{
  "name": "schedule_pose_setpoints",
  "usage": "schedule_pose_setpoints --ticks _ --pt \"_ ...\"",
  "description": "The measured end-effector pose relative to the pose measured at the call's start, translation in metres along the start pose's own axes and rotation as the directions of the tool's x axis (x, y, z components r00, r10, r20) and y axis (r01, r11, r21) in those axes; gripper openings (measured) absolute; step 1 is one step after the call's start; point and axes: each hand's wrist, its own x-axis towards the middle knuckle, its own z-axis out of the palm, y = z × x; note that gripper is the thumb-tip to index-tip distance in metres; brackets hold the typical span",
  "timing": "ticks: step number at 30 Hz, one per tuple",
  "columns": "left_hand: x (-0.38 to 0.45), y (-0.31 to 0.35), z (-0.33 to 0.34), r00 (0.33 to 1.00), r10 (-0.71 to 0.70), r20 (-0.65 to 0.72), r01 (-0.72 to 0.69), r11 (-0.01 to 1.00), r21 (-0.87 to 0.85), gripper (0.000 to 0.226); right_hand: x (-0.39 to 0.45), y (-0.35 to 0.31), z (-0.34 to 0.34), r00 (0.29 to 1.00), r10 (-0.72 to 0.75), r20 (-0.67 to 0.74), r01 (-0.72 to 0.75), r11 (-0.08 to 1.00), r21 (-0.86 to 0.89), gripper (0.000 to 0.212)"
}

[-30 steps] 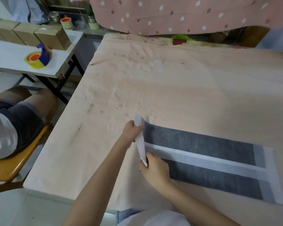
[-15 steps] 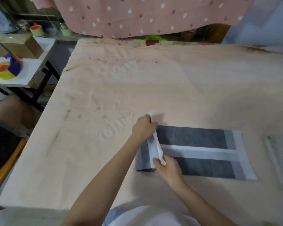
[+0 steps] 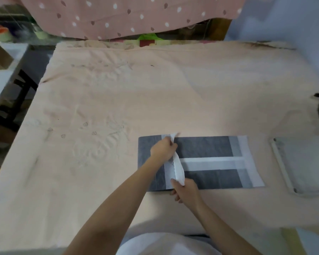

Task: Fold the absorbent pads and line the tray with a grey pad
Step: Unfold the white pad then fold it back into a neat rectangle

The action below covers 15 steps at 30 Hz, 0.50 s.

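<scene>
A shallow tray (image 3: 284,168) sits at the right side of a table covered in peach cloth (image 3: 155,89); what lies inside it is too blurred to tell. Just left of the tray, not touching it, a grey pad (image 3: 206,150) with white borders lies flat. Its left end is folded over toward the right. The left hand (image 3: 163,149) pinches the far end of the raised white edge (image 3: 178,168), and the right hand (image 3: 185,190) pinches its near end.
</scene>
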Motion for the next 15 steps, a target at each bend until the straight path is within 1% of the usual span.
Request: schedule_pose_setpoints --ticks 2,3,4,5,6,7,8,9,11,13,15 --pt "-0.001 -0.005 0.005 0.999 0.038 0.033 -0.036 0.997 -0.069 0.025 0.003 0.004 -0.002 1.000 0.020 0.007 -0.019 1.000 -0.024 0.020" --pt "-0.003 -0.010 0.006 0.997 0.075 -0.004 -0.075 0.994 -0.084 0.026 0.004 0.005 -0.003 1.000 0.021 0.009 -0.020 0.999 -0.043 0.021" --pt "-0.006 -0.017 0.006 0.988 0.121 -0.095 -0.127 0.990 -0.059 0.027 0.005 0.007 -0.003 1.000 0.016 0.010 -0.015 0.998 -0.060 0.022" --pt "-0.010 -0.026 0.006 0.962 0.169 -0.216 -0.174 0.985 -0.002 0.028 0.006 0.008 -0.004 1.000 0.011 0.010 -0.011 0.997 -0.071 0.024" --pt "-0.015 -0.035 0.004 0.922 0.219 -0.321 -0.207 0.976 0.073 0.032 0.008 0.009 -0.005 1.000 0.009 0.012 -0.008 0.997 -0.078 0.025" --pt "-0.020 -0.045 0.002 0.885 0.266 -0.382 -0.222 0.963 0.155 0.038 0.009 0.009 -0.006 1.000 0.010 0.013 -0.009 0.996 -0.090 0.027" --pt "-0.024 -0.056 0.000 0.863 0.307 -0.401 -0.224 0.944 0.242 0.046 0.009 0.011 -0.007 1.000 0.010 0.014 -0.008 0.995 -0.103 0.028" --pt "-0.027 -0.067 -0.001 0.857 0.338 -0.390 -0.215 0.921 0.325 0.053 0.009 0.011 -0.008 1.000 0.012 0.018 -0.010 0.994 -0.110 0.028" --pt "-0.030 -0.085 0.000 0.868 0.365 -0.336 -0.197 0.875 0.443 0.059 0.009 0.010 -0.009 0.999 0.001 0.033 0.003 0.994 -0.113 0.025" --pt "-0.032 -0.097 0.003 0.883 0.369 -0.291 -0.190 0.846 0.498 0.061 0.010 0.008 -0.010 0.999 -0.009 0.048 0.016 0.991 -0.135 0.028" --pt "-0.033 -0.102 0.007 0.901 0.356 -0.247 -0.190 0.838 0.512 0.063 0.008 0.005 -0.012 0.997 0.010 0.070 0.004 0.979 -0.203 0.035"
